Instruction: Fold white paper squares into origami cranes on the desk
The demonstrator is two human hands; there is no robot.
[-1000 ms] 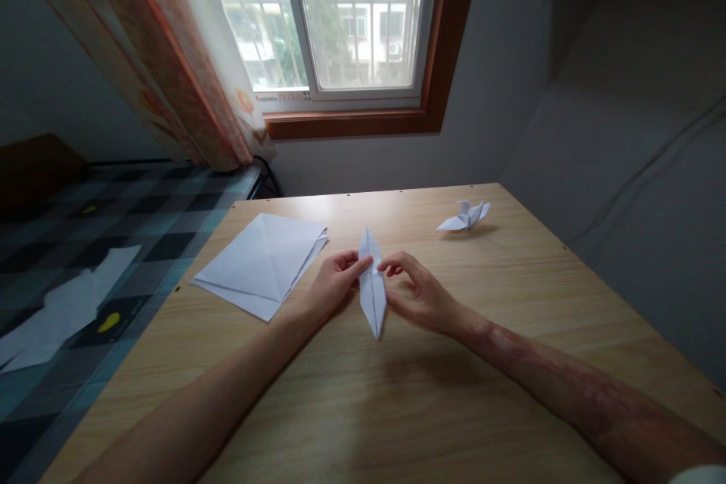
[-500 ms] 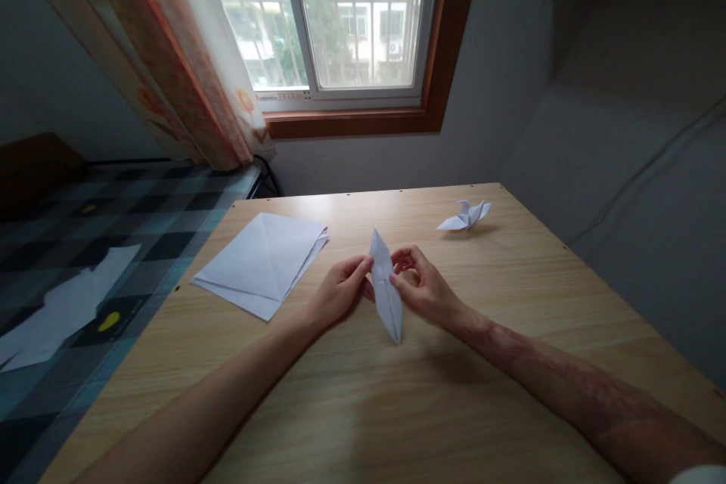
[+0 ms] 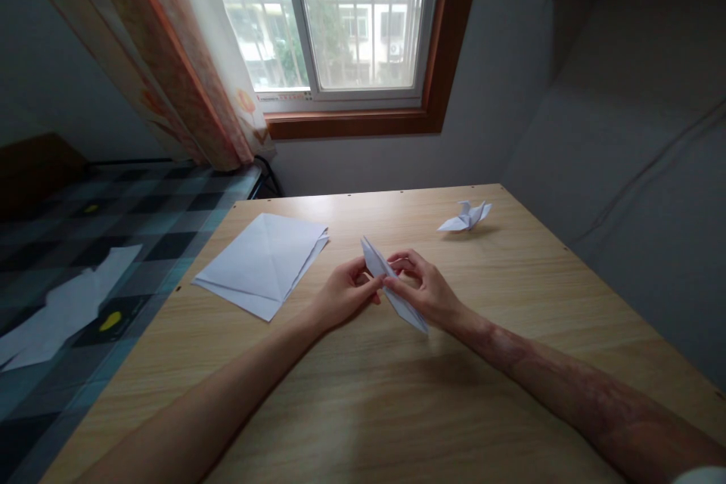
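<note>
the left hand point(image 3: 347, 289) and the right hand point(image 3: 428, 291) both pinch the folded paper point(image 3: 376, 260), thumbs close together near its middle, the strip slanting between them above the worktop point(image 3: 318, 401). gripping at the middle probably stops the layers from springing apart and leaves both pointed ends free. the stack of paper point(image 3: 258, 257) lies flat to the left, likely set aside so the hands have room; the paper bird point(image 3: 466, 219) stands near the far right corner, perhaps for the same reason.

the worktop is pale, wood-grained and lit from the window point(image 3: 363, 15) beyond it. a patterned curtain point(image 3: 170, 53) hangs on the left, above a checked bed point(image 3: 187, 193) with loose white paper point(image 3: 73, 306) on it.
</note>
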